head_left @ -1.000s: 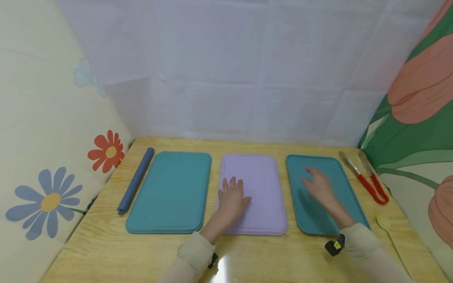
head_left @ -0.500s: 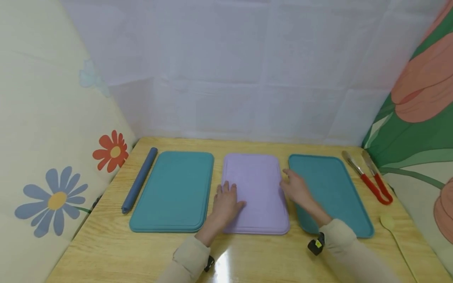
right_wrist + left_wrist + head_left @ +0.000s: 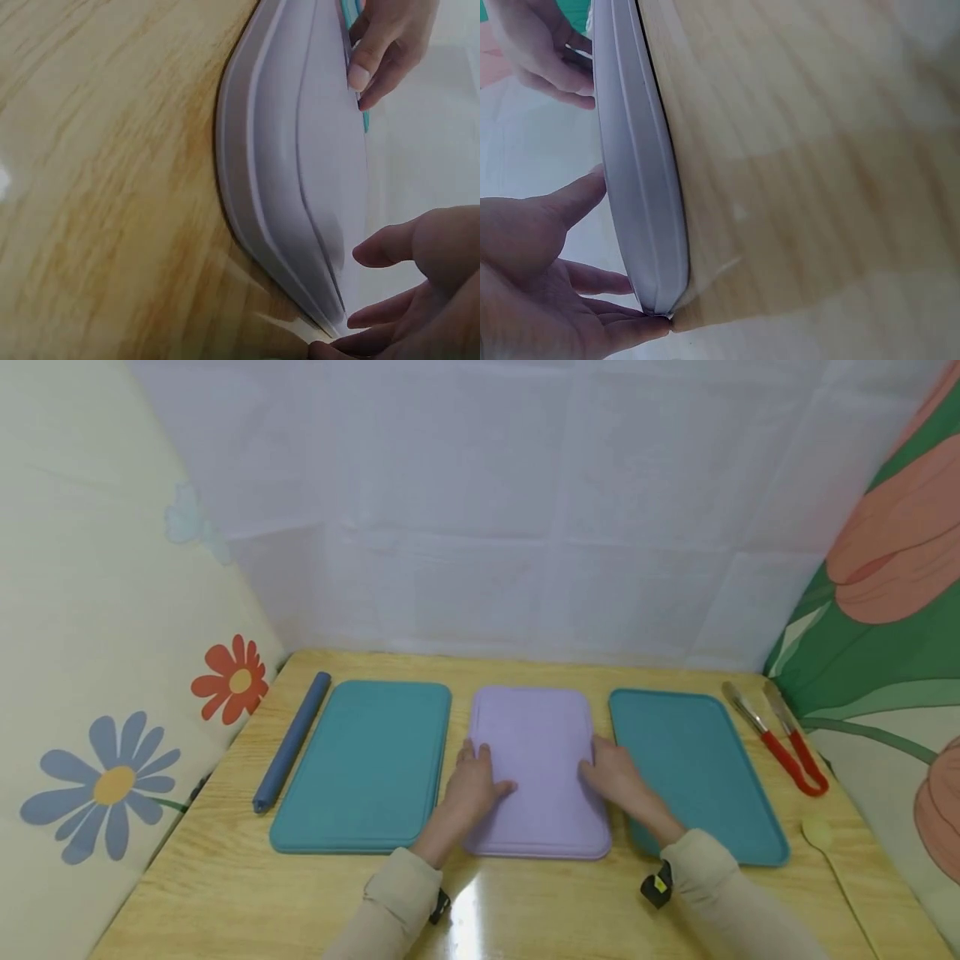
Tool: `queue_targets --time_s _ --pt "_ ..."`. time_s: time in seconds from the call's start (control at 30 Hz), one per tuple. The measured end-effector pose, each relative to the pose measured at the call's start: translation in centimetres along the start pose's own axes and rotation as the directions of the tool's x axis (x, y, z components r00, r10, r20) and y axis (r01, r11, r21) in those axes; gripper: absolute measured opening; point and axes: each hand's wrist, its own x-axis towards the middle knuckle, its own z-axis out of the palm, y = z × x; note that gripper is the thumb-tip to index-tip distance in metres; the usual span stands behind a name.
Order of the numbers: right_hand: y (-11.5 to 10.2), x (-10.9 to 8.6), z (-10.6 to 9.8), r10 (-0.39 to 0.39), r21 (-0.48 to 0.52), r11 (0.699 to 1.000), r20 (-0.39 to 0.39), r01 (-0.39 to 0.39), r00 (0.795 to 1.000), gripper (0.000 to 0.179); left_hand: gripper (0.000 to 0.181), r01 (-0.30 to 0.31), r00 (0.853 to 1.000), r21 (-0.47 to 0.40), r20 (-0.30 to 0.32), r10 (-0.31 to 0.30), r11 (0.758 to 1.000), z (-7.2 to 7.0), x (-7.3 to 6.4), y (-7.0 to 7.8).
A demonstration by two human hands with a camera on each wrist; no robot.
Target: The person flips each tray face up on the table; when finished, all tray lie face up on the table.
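Observation:
A flat, pale purple rectangular tray [image 3: 542, 752] lies on the wooden table in the middle of the head view. Its side shows a stepped rim in both wrist views; whether a separate lid covers it I cannot tell. My left hand [image 3: 471, 787] holds its left edge, thumb over the top and fingers along the side. In the left wrist view that hand's fingers [image 3: 634, 330] meet the rim. At the opposite edge, my right hand [image 3: 613, 772] holds the tray, its thumb [image 3: 382, 246] near the top face and its fingers low at the rim.
A closed-looking teal tray [image 3: 367, 760] lies to the left, beside a blue rolled-up cylinder [image 3: 292, 743]. Right of the purple tray are a teal tray with a raised rim [image 3: 708, 777], red-handled tongs [image 3: 787, 756] and a pale yellow spoon [image 3: 821, 839]. Cloth hangs behind the table.
My right hand has moved left from above the right teal tray to the purple tray's right edge. My left hand has slid from the purple top face to its left edge.

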Motion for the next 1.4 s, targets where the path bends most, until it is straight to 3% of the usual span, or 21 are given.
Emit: queue_targets --time_s 0.17,0.37,0.57,0.7,0.83,1.13,1.4 --pt "-0.4 -0.1 0.4 -0.026 -0.082 0.996 -0.015 0.025 1.000 0.035 0.084 0.018 1.000 -0.019 0.006 -0.018 1.000 -0.1 0.1 -0.3" --pt "-0.5 0.1 0.5 -0.013 -0.070 0.997 -0.018 0.012 1.000 0.031 0.085 -0.010 1.000 -0.039 0.025 0.011 0.999 0.0 0.3 -0.4" --pt "-0.4 0.5 0.4 0.064 0.049 0.997 0.023 -0.065 0.998 0.055 0.085 -0.011 1.000 0.003 0.020 0.011 1.000 -0.2 0.6 -0.2" --pt "-0.3 0.4 0.2 0.114 0.143 0.982 0.046 -0.120 0.992 0.060 0.087 0.009 0.999 0.006 0.033 -0.009 1.000 -0.1 0.8 0.0" --pt "-0.3 0.0 0.0 0.130 0.208 0.969 0.044 -0.136 0.991 0.060 0.088 0.024 0.998 -0.033 0.057 -0.022 0.999 0.0 0.7 0.1" --pt "0.2 0.1 -0.7 0.108 0.269 0.959 -0.055 -0.089 0.993 0.049 0.088 0.050 0.993 -0.064 0.111 -0.043 0.997 -0.2 0.8 -0.1" --pt "0.4 0.6 -1.8 0.160 0.310 0.939 -0.020 -0.146 0.987 0.048 0.087 0.017 0.995 -0.074 0.104 -0.009 0.997 -0.4 0.6 -0.5"
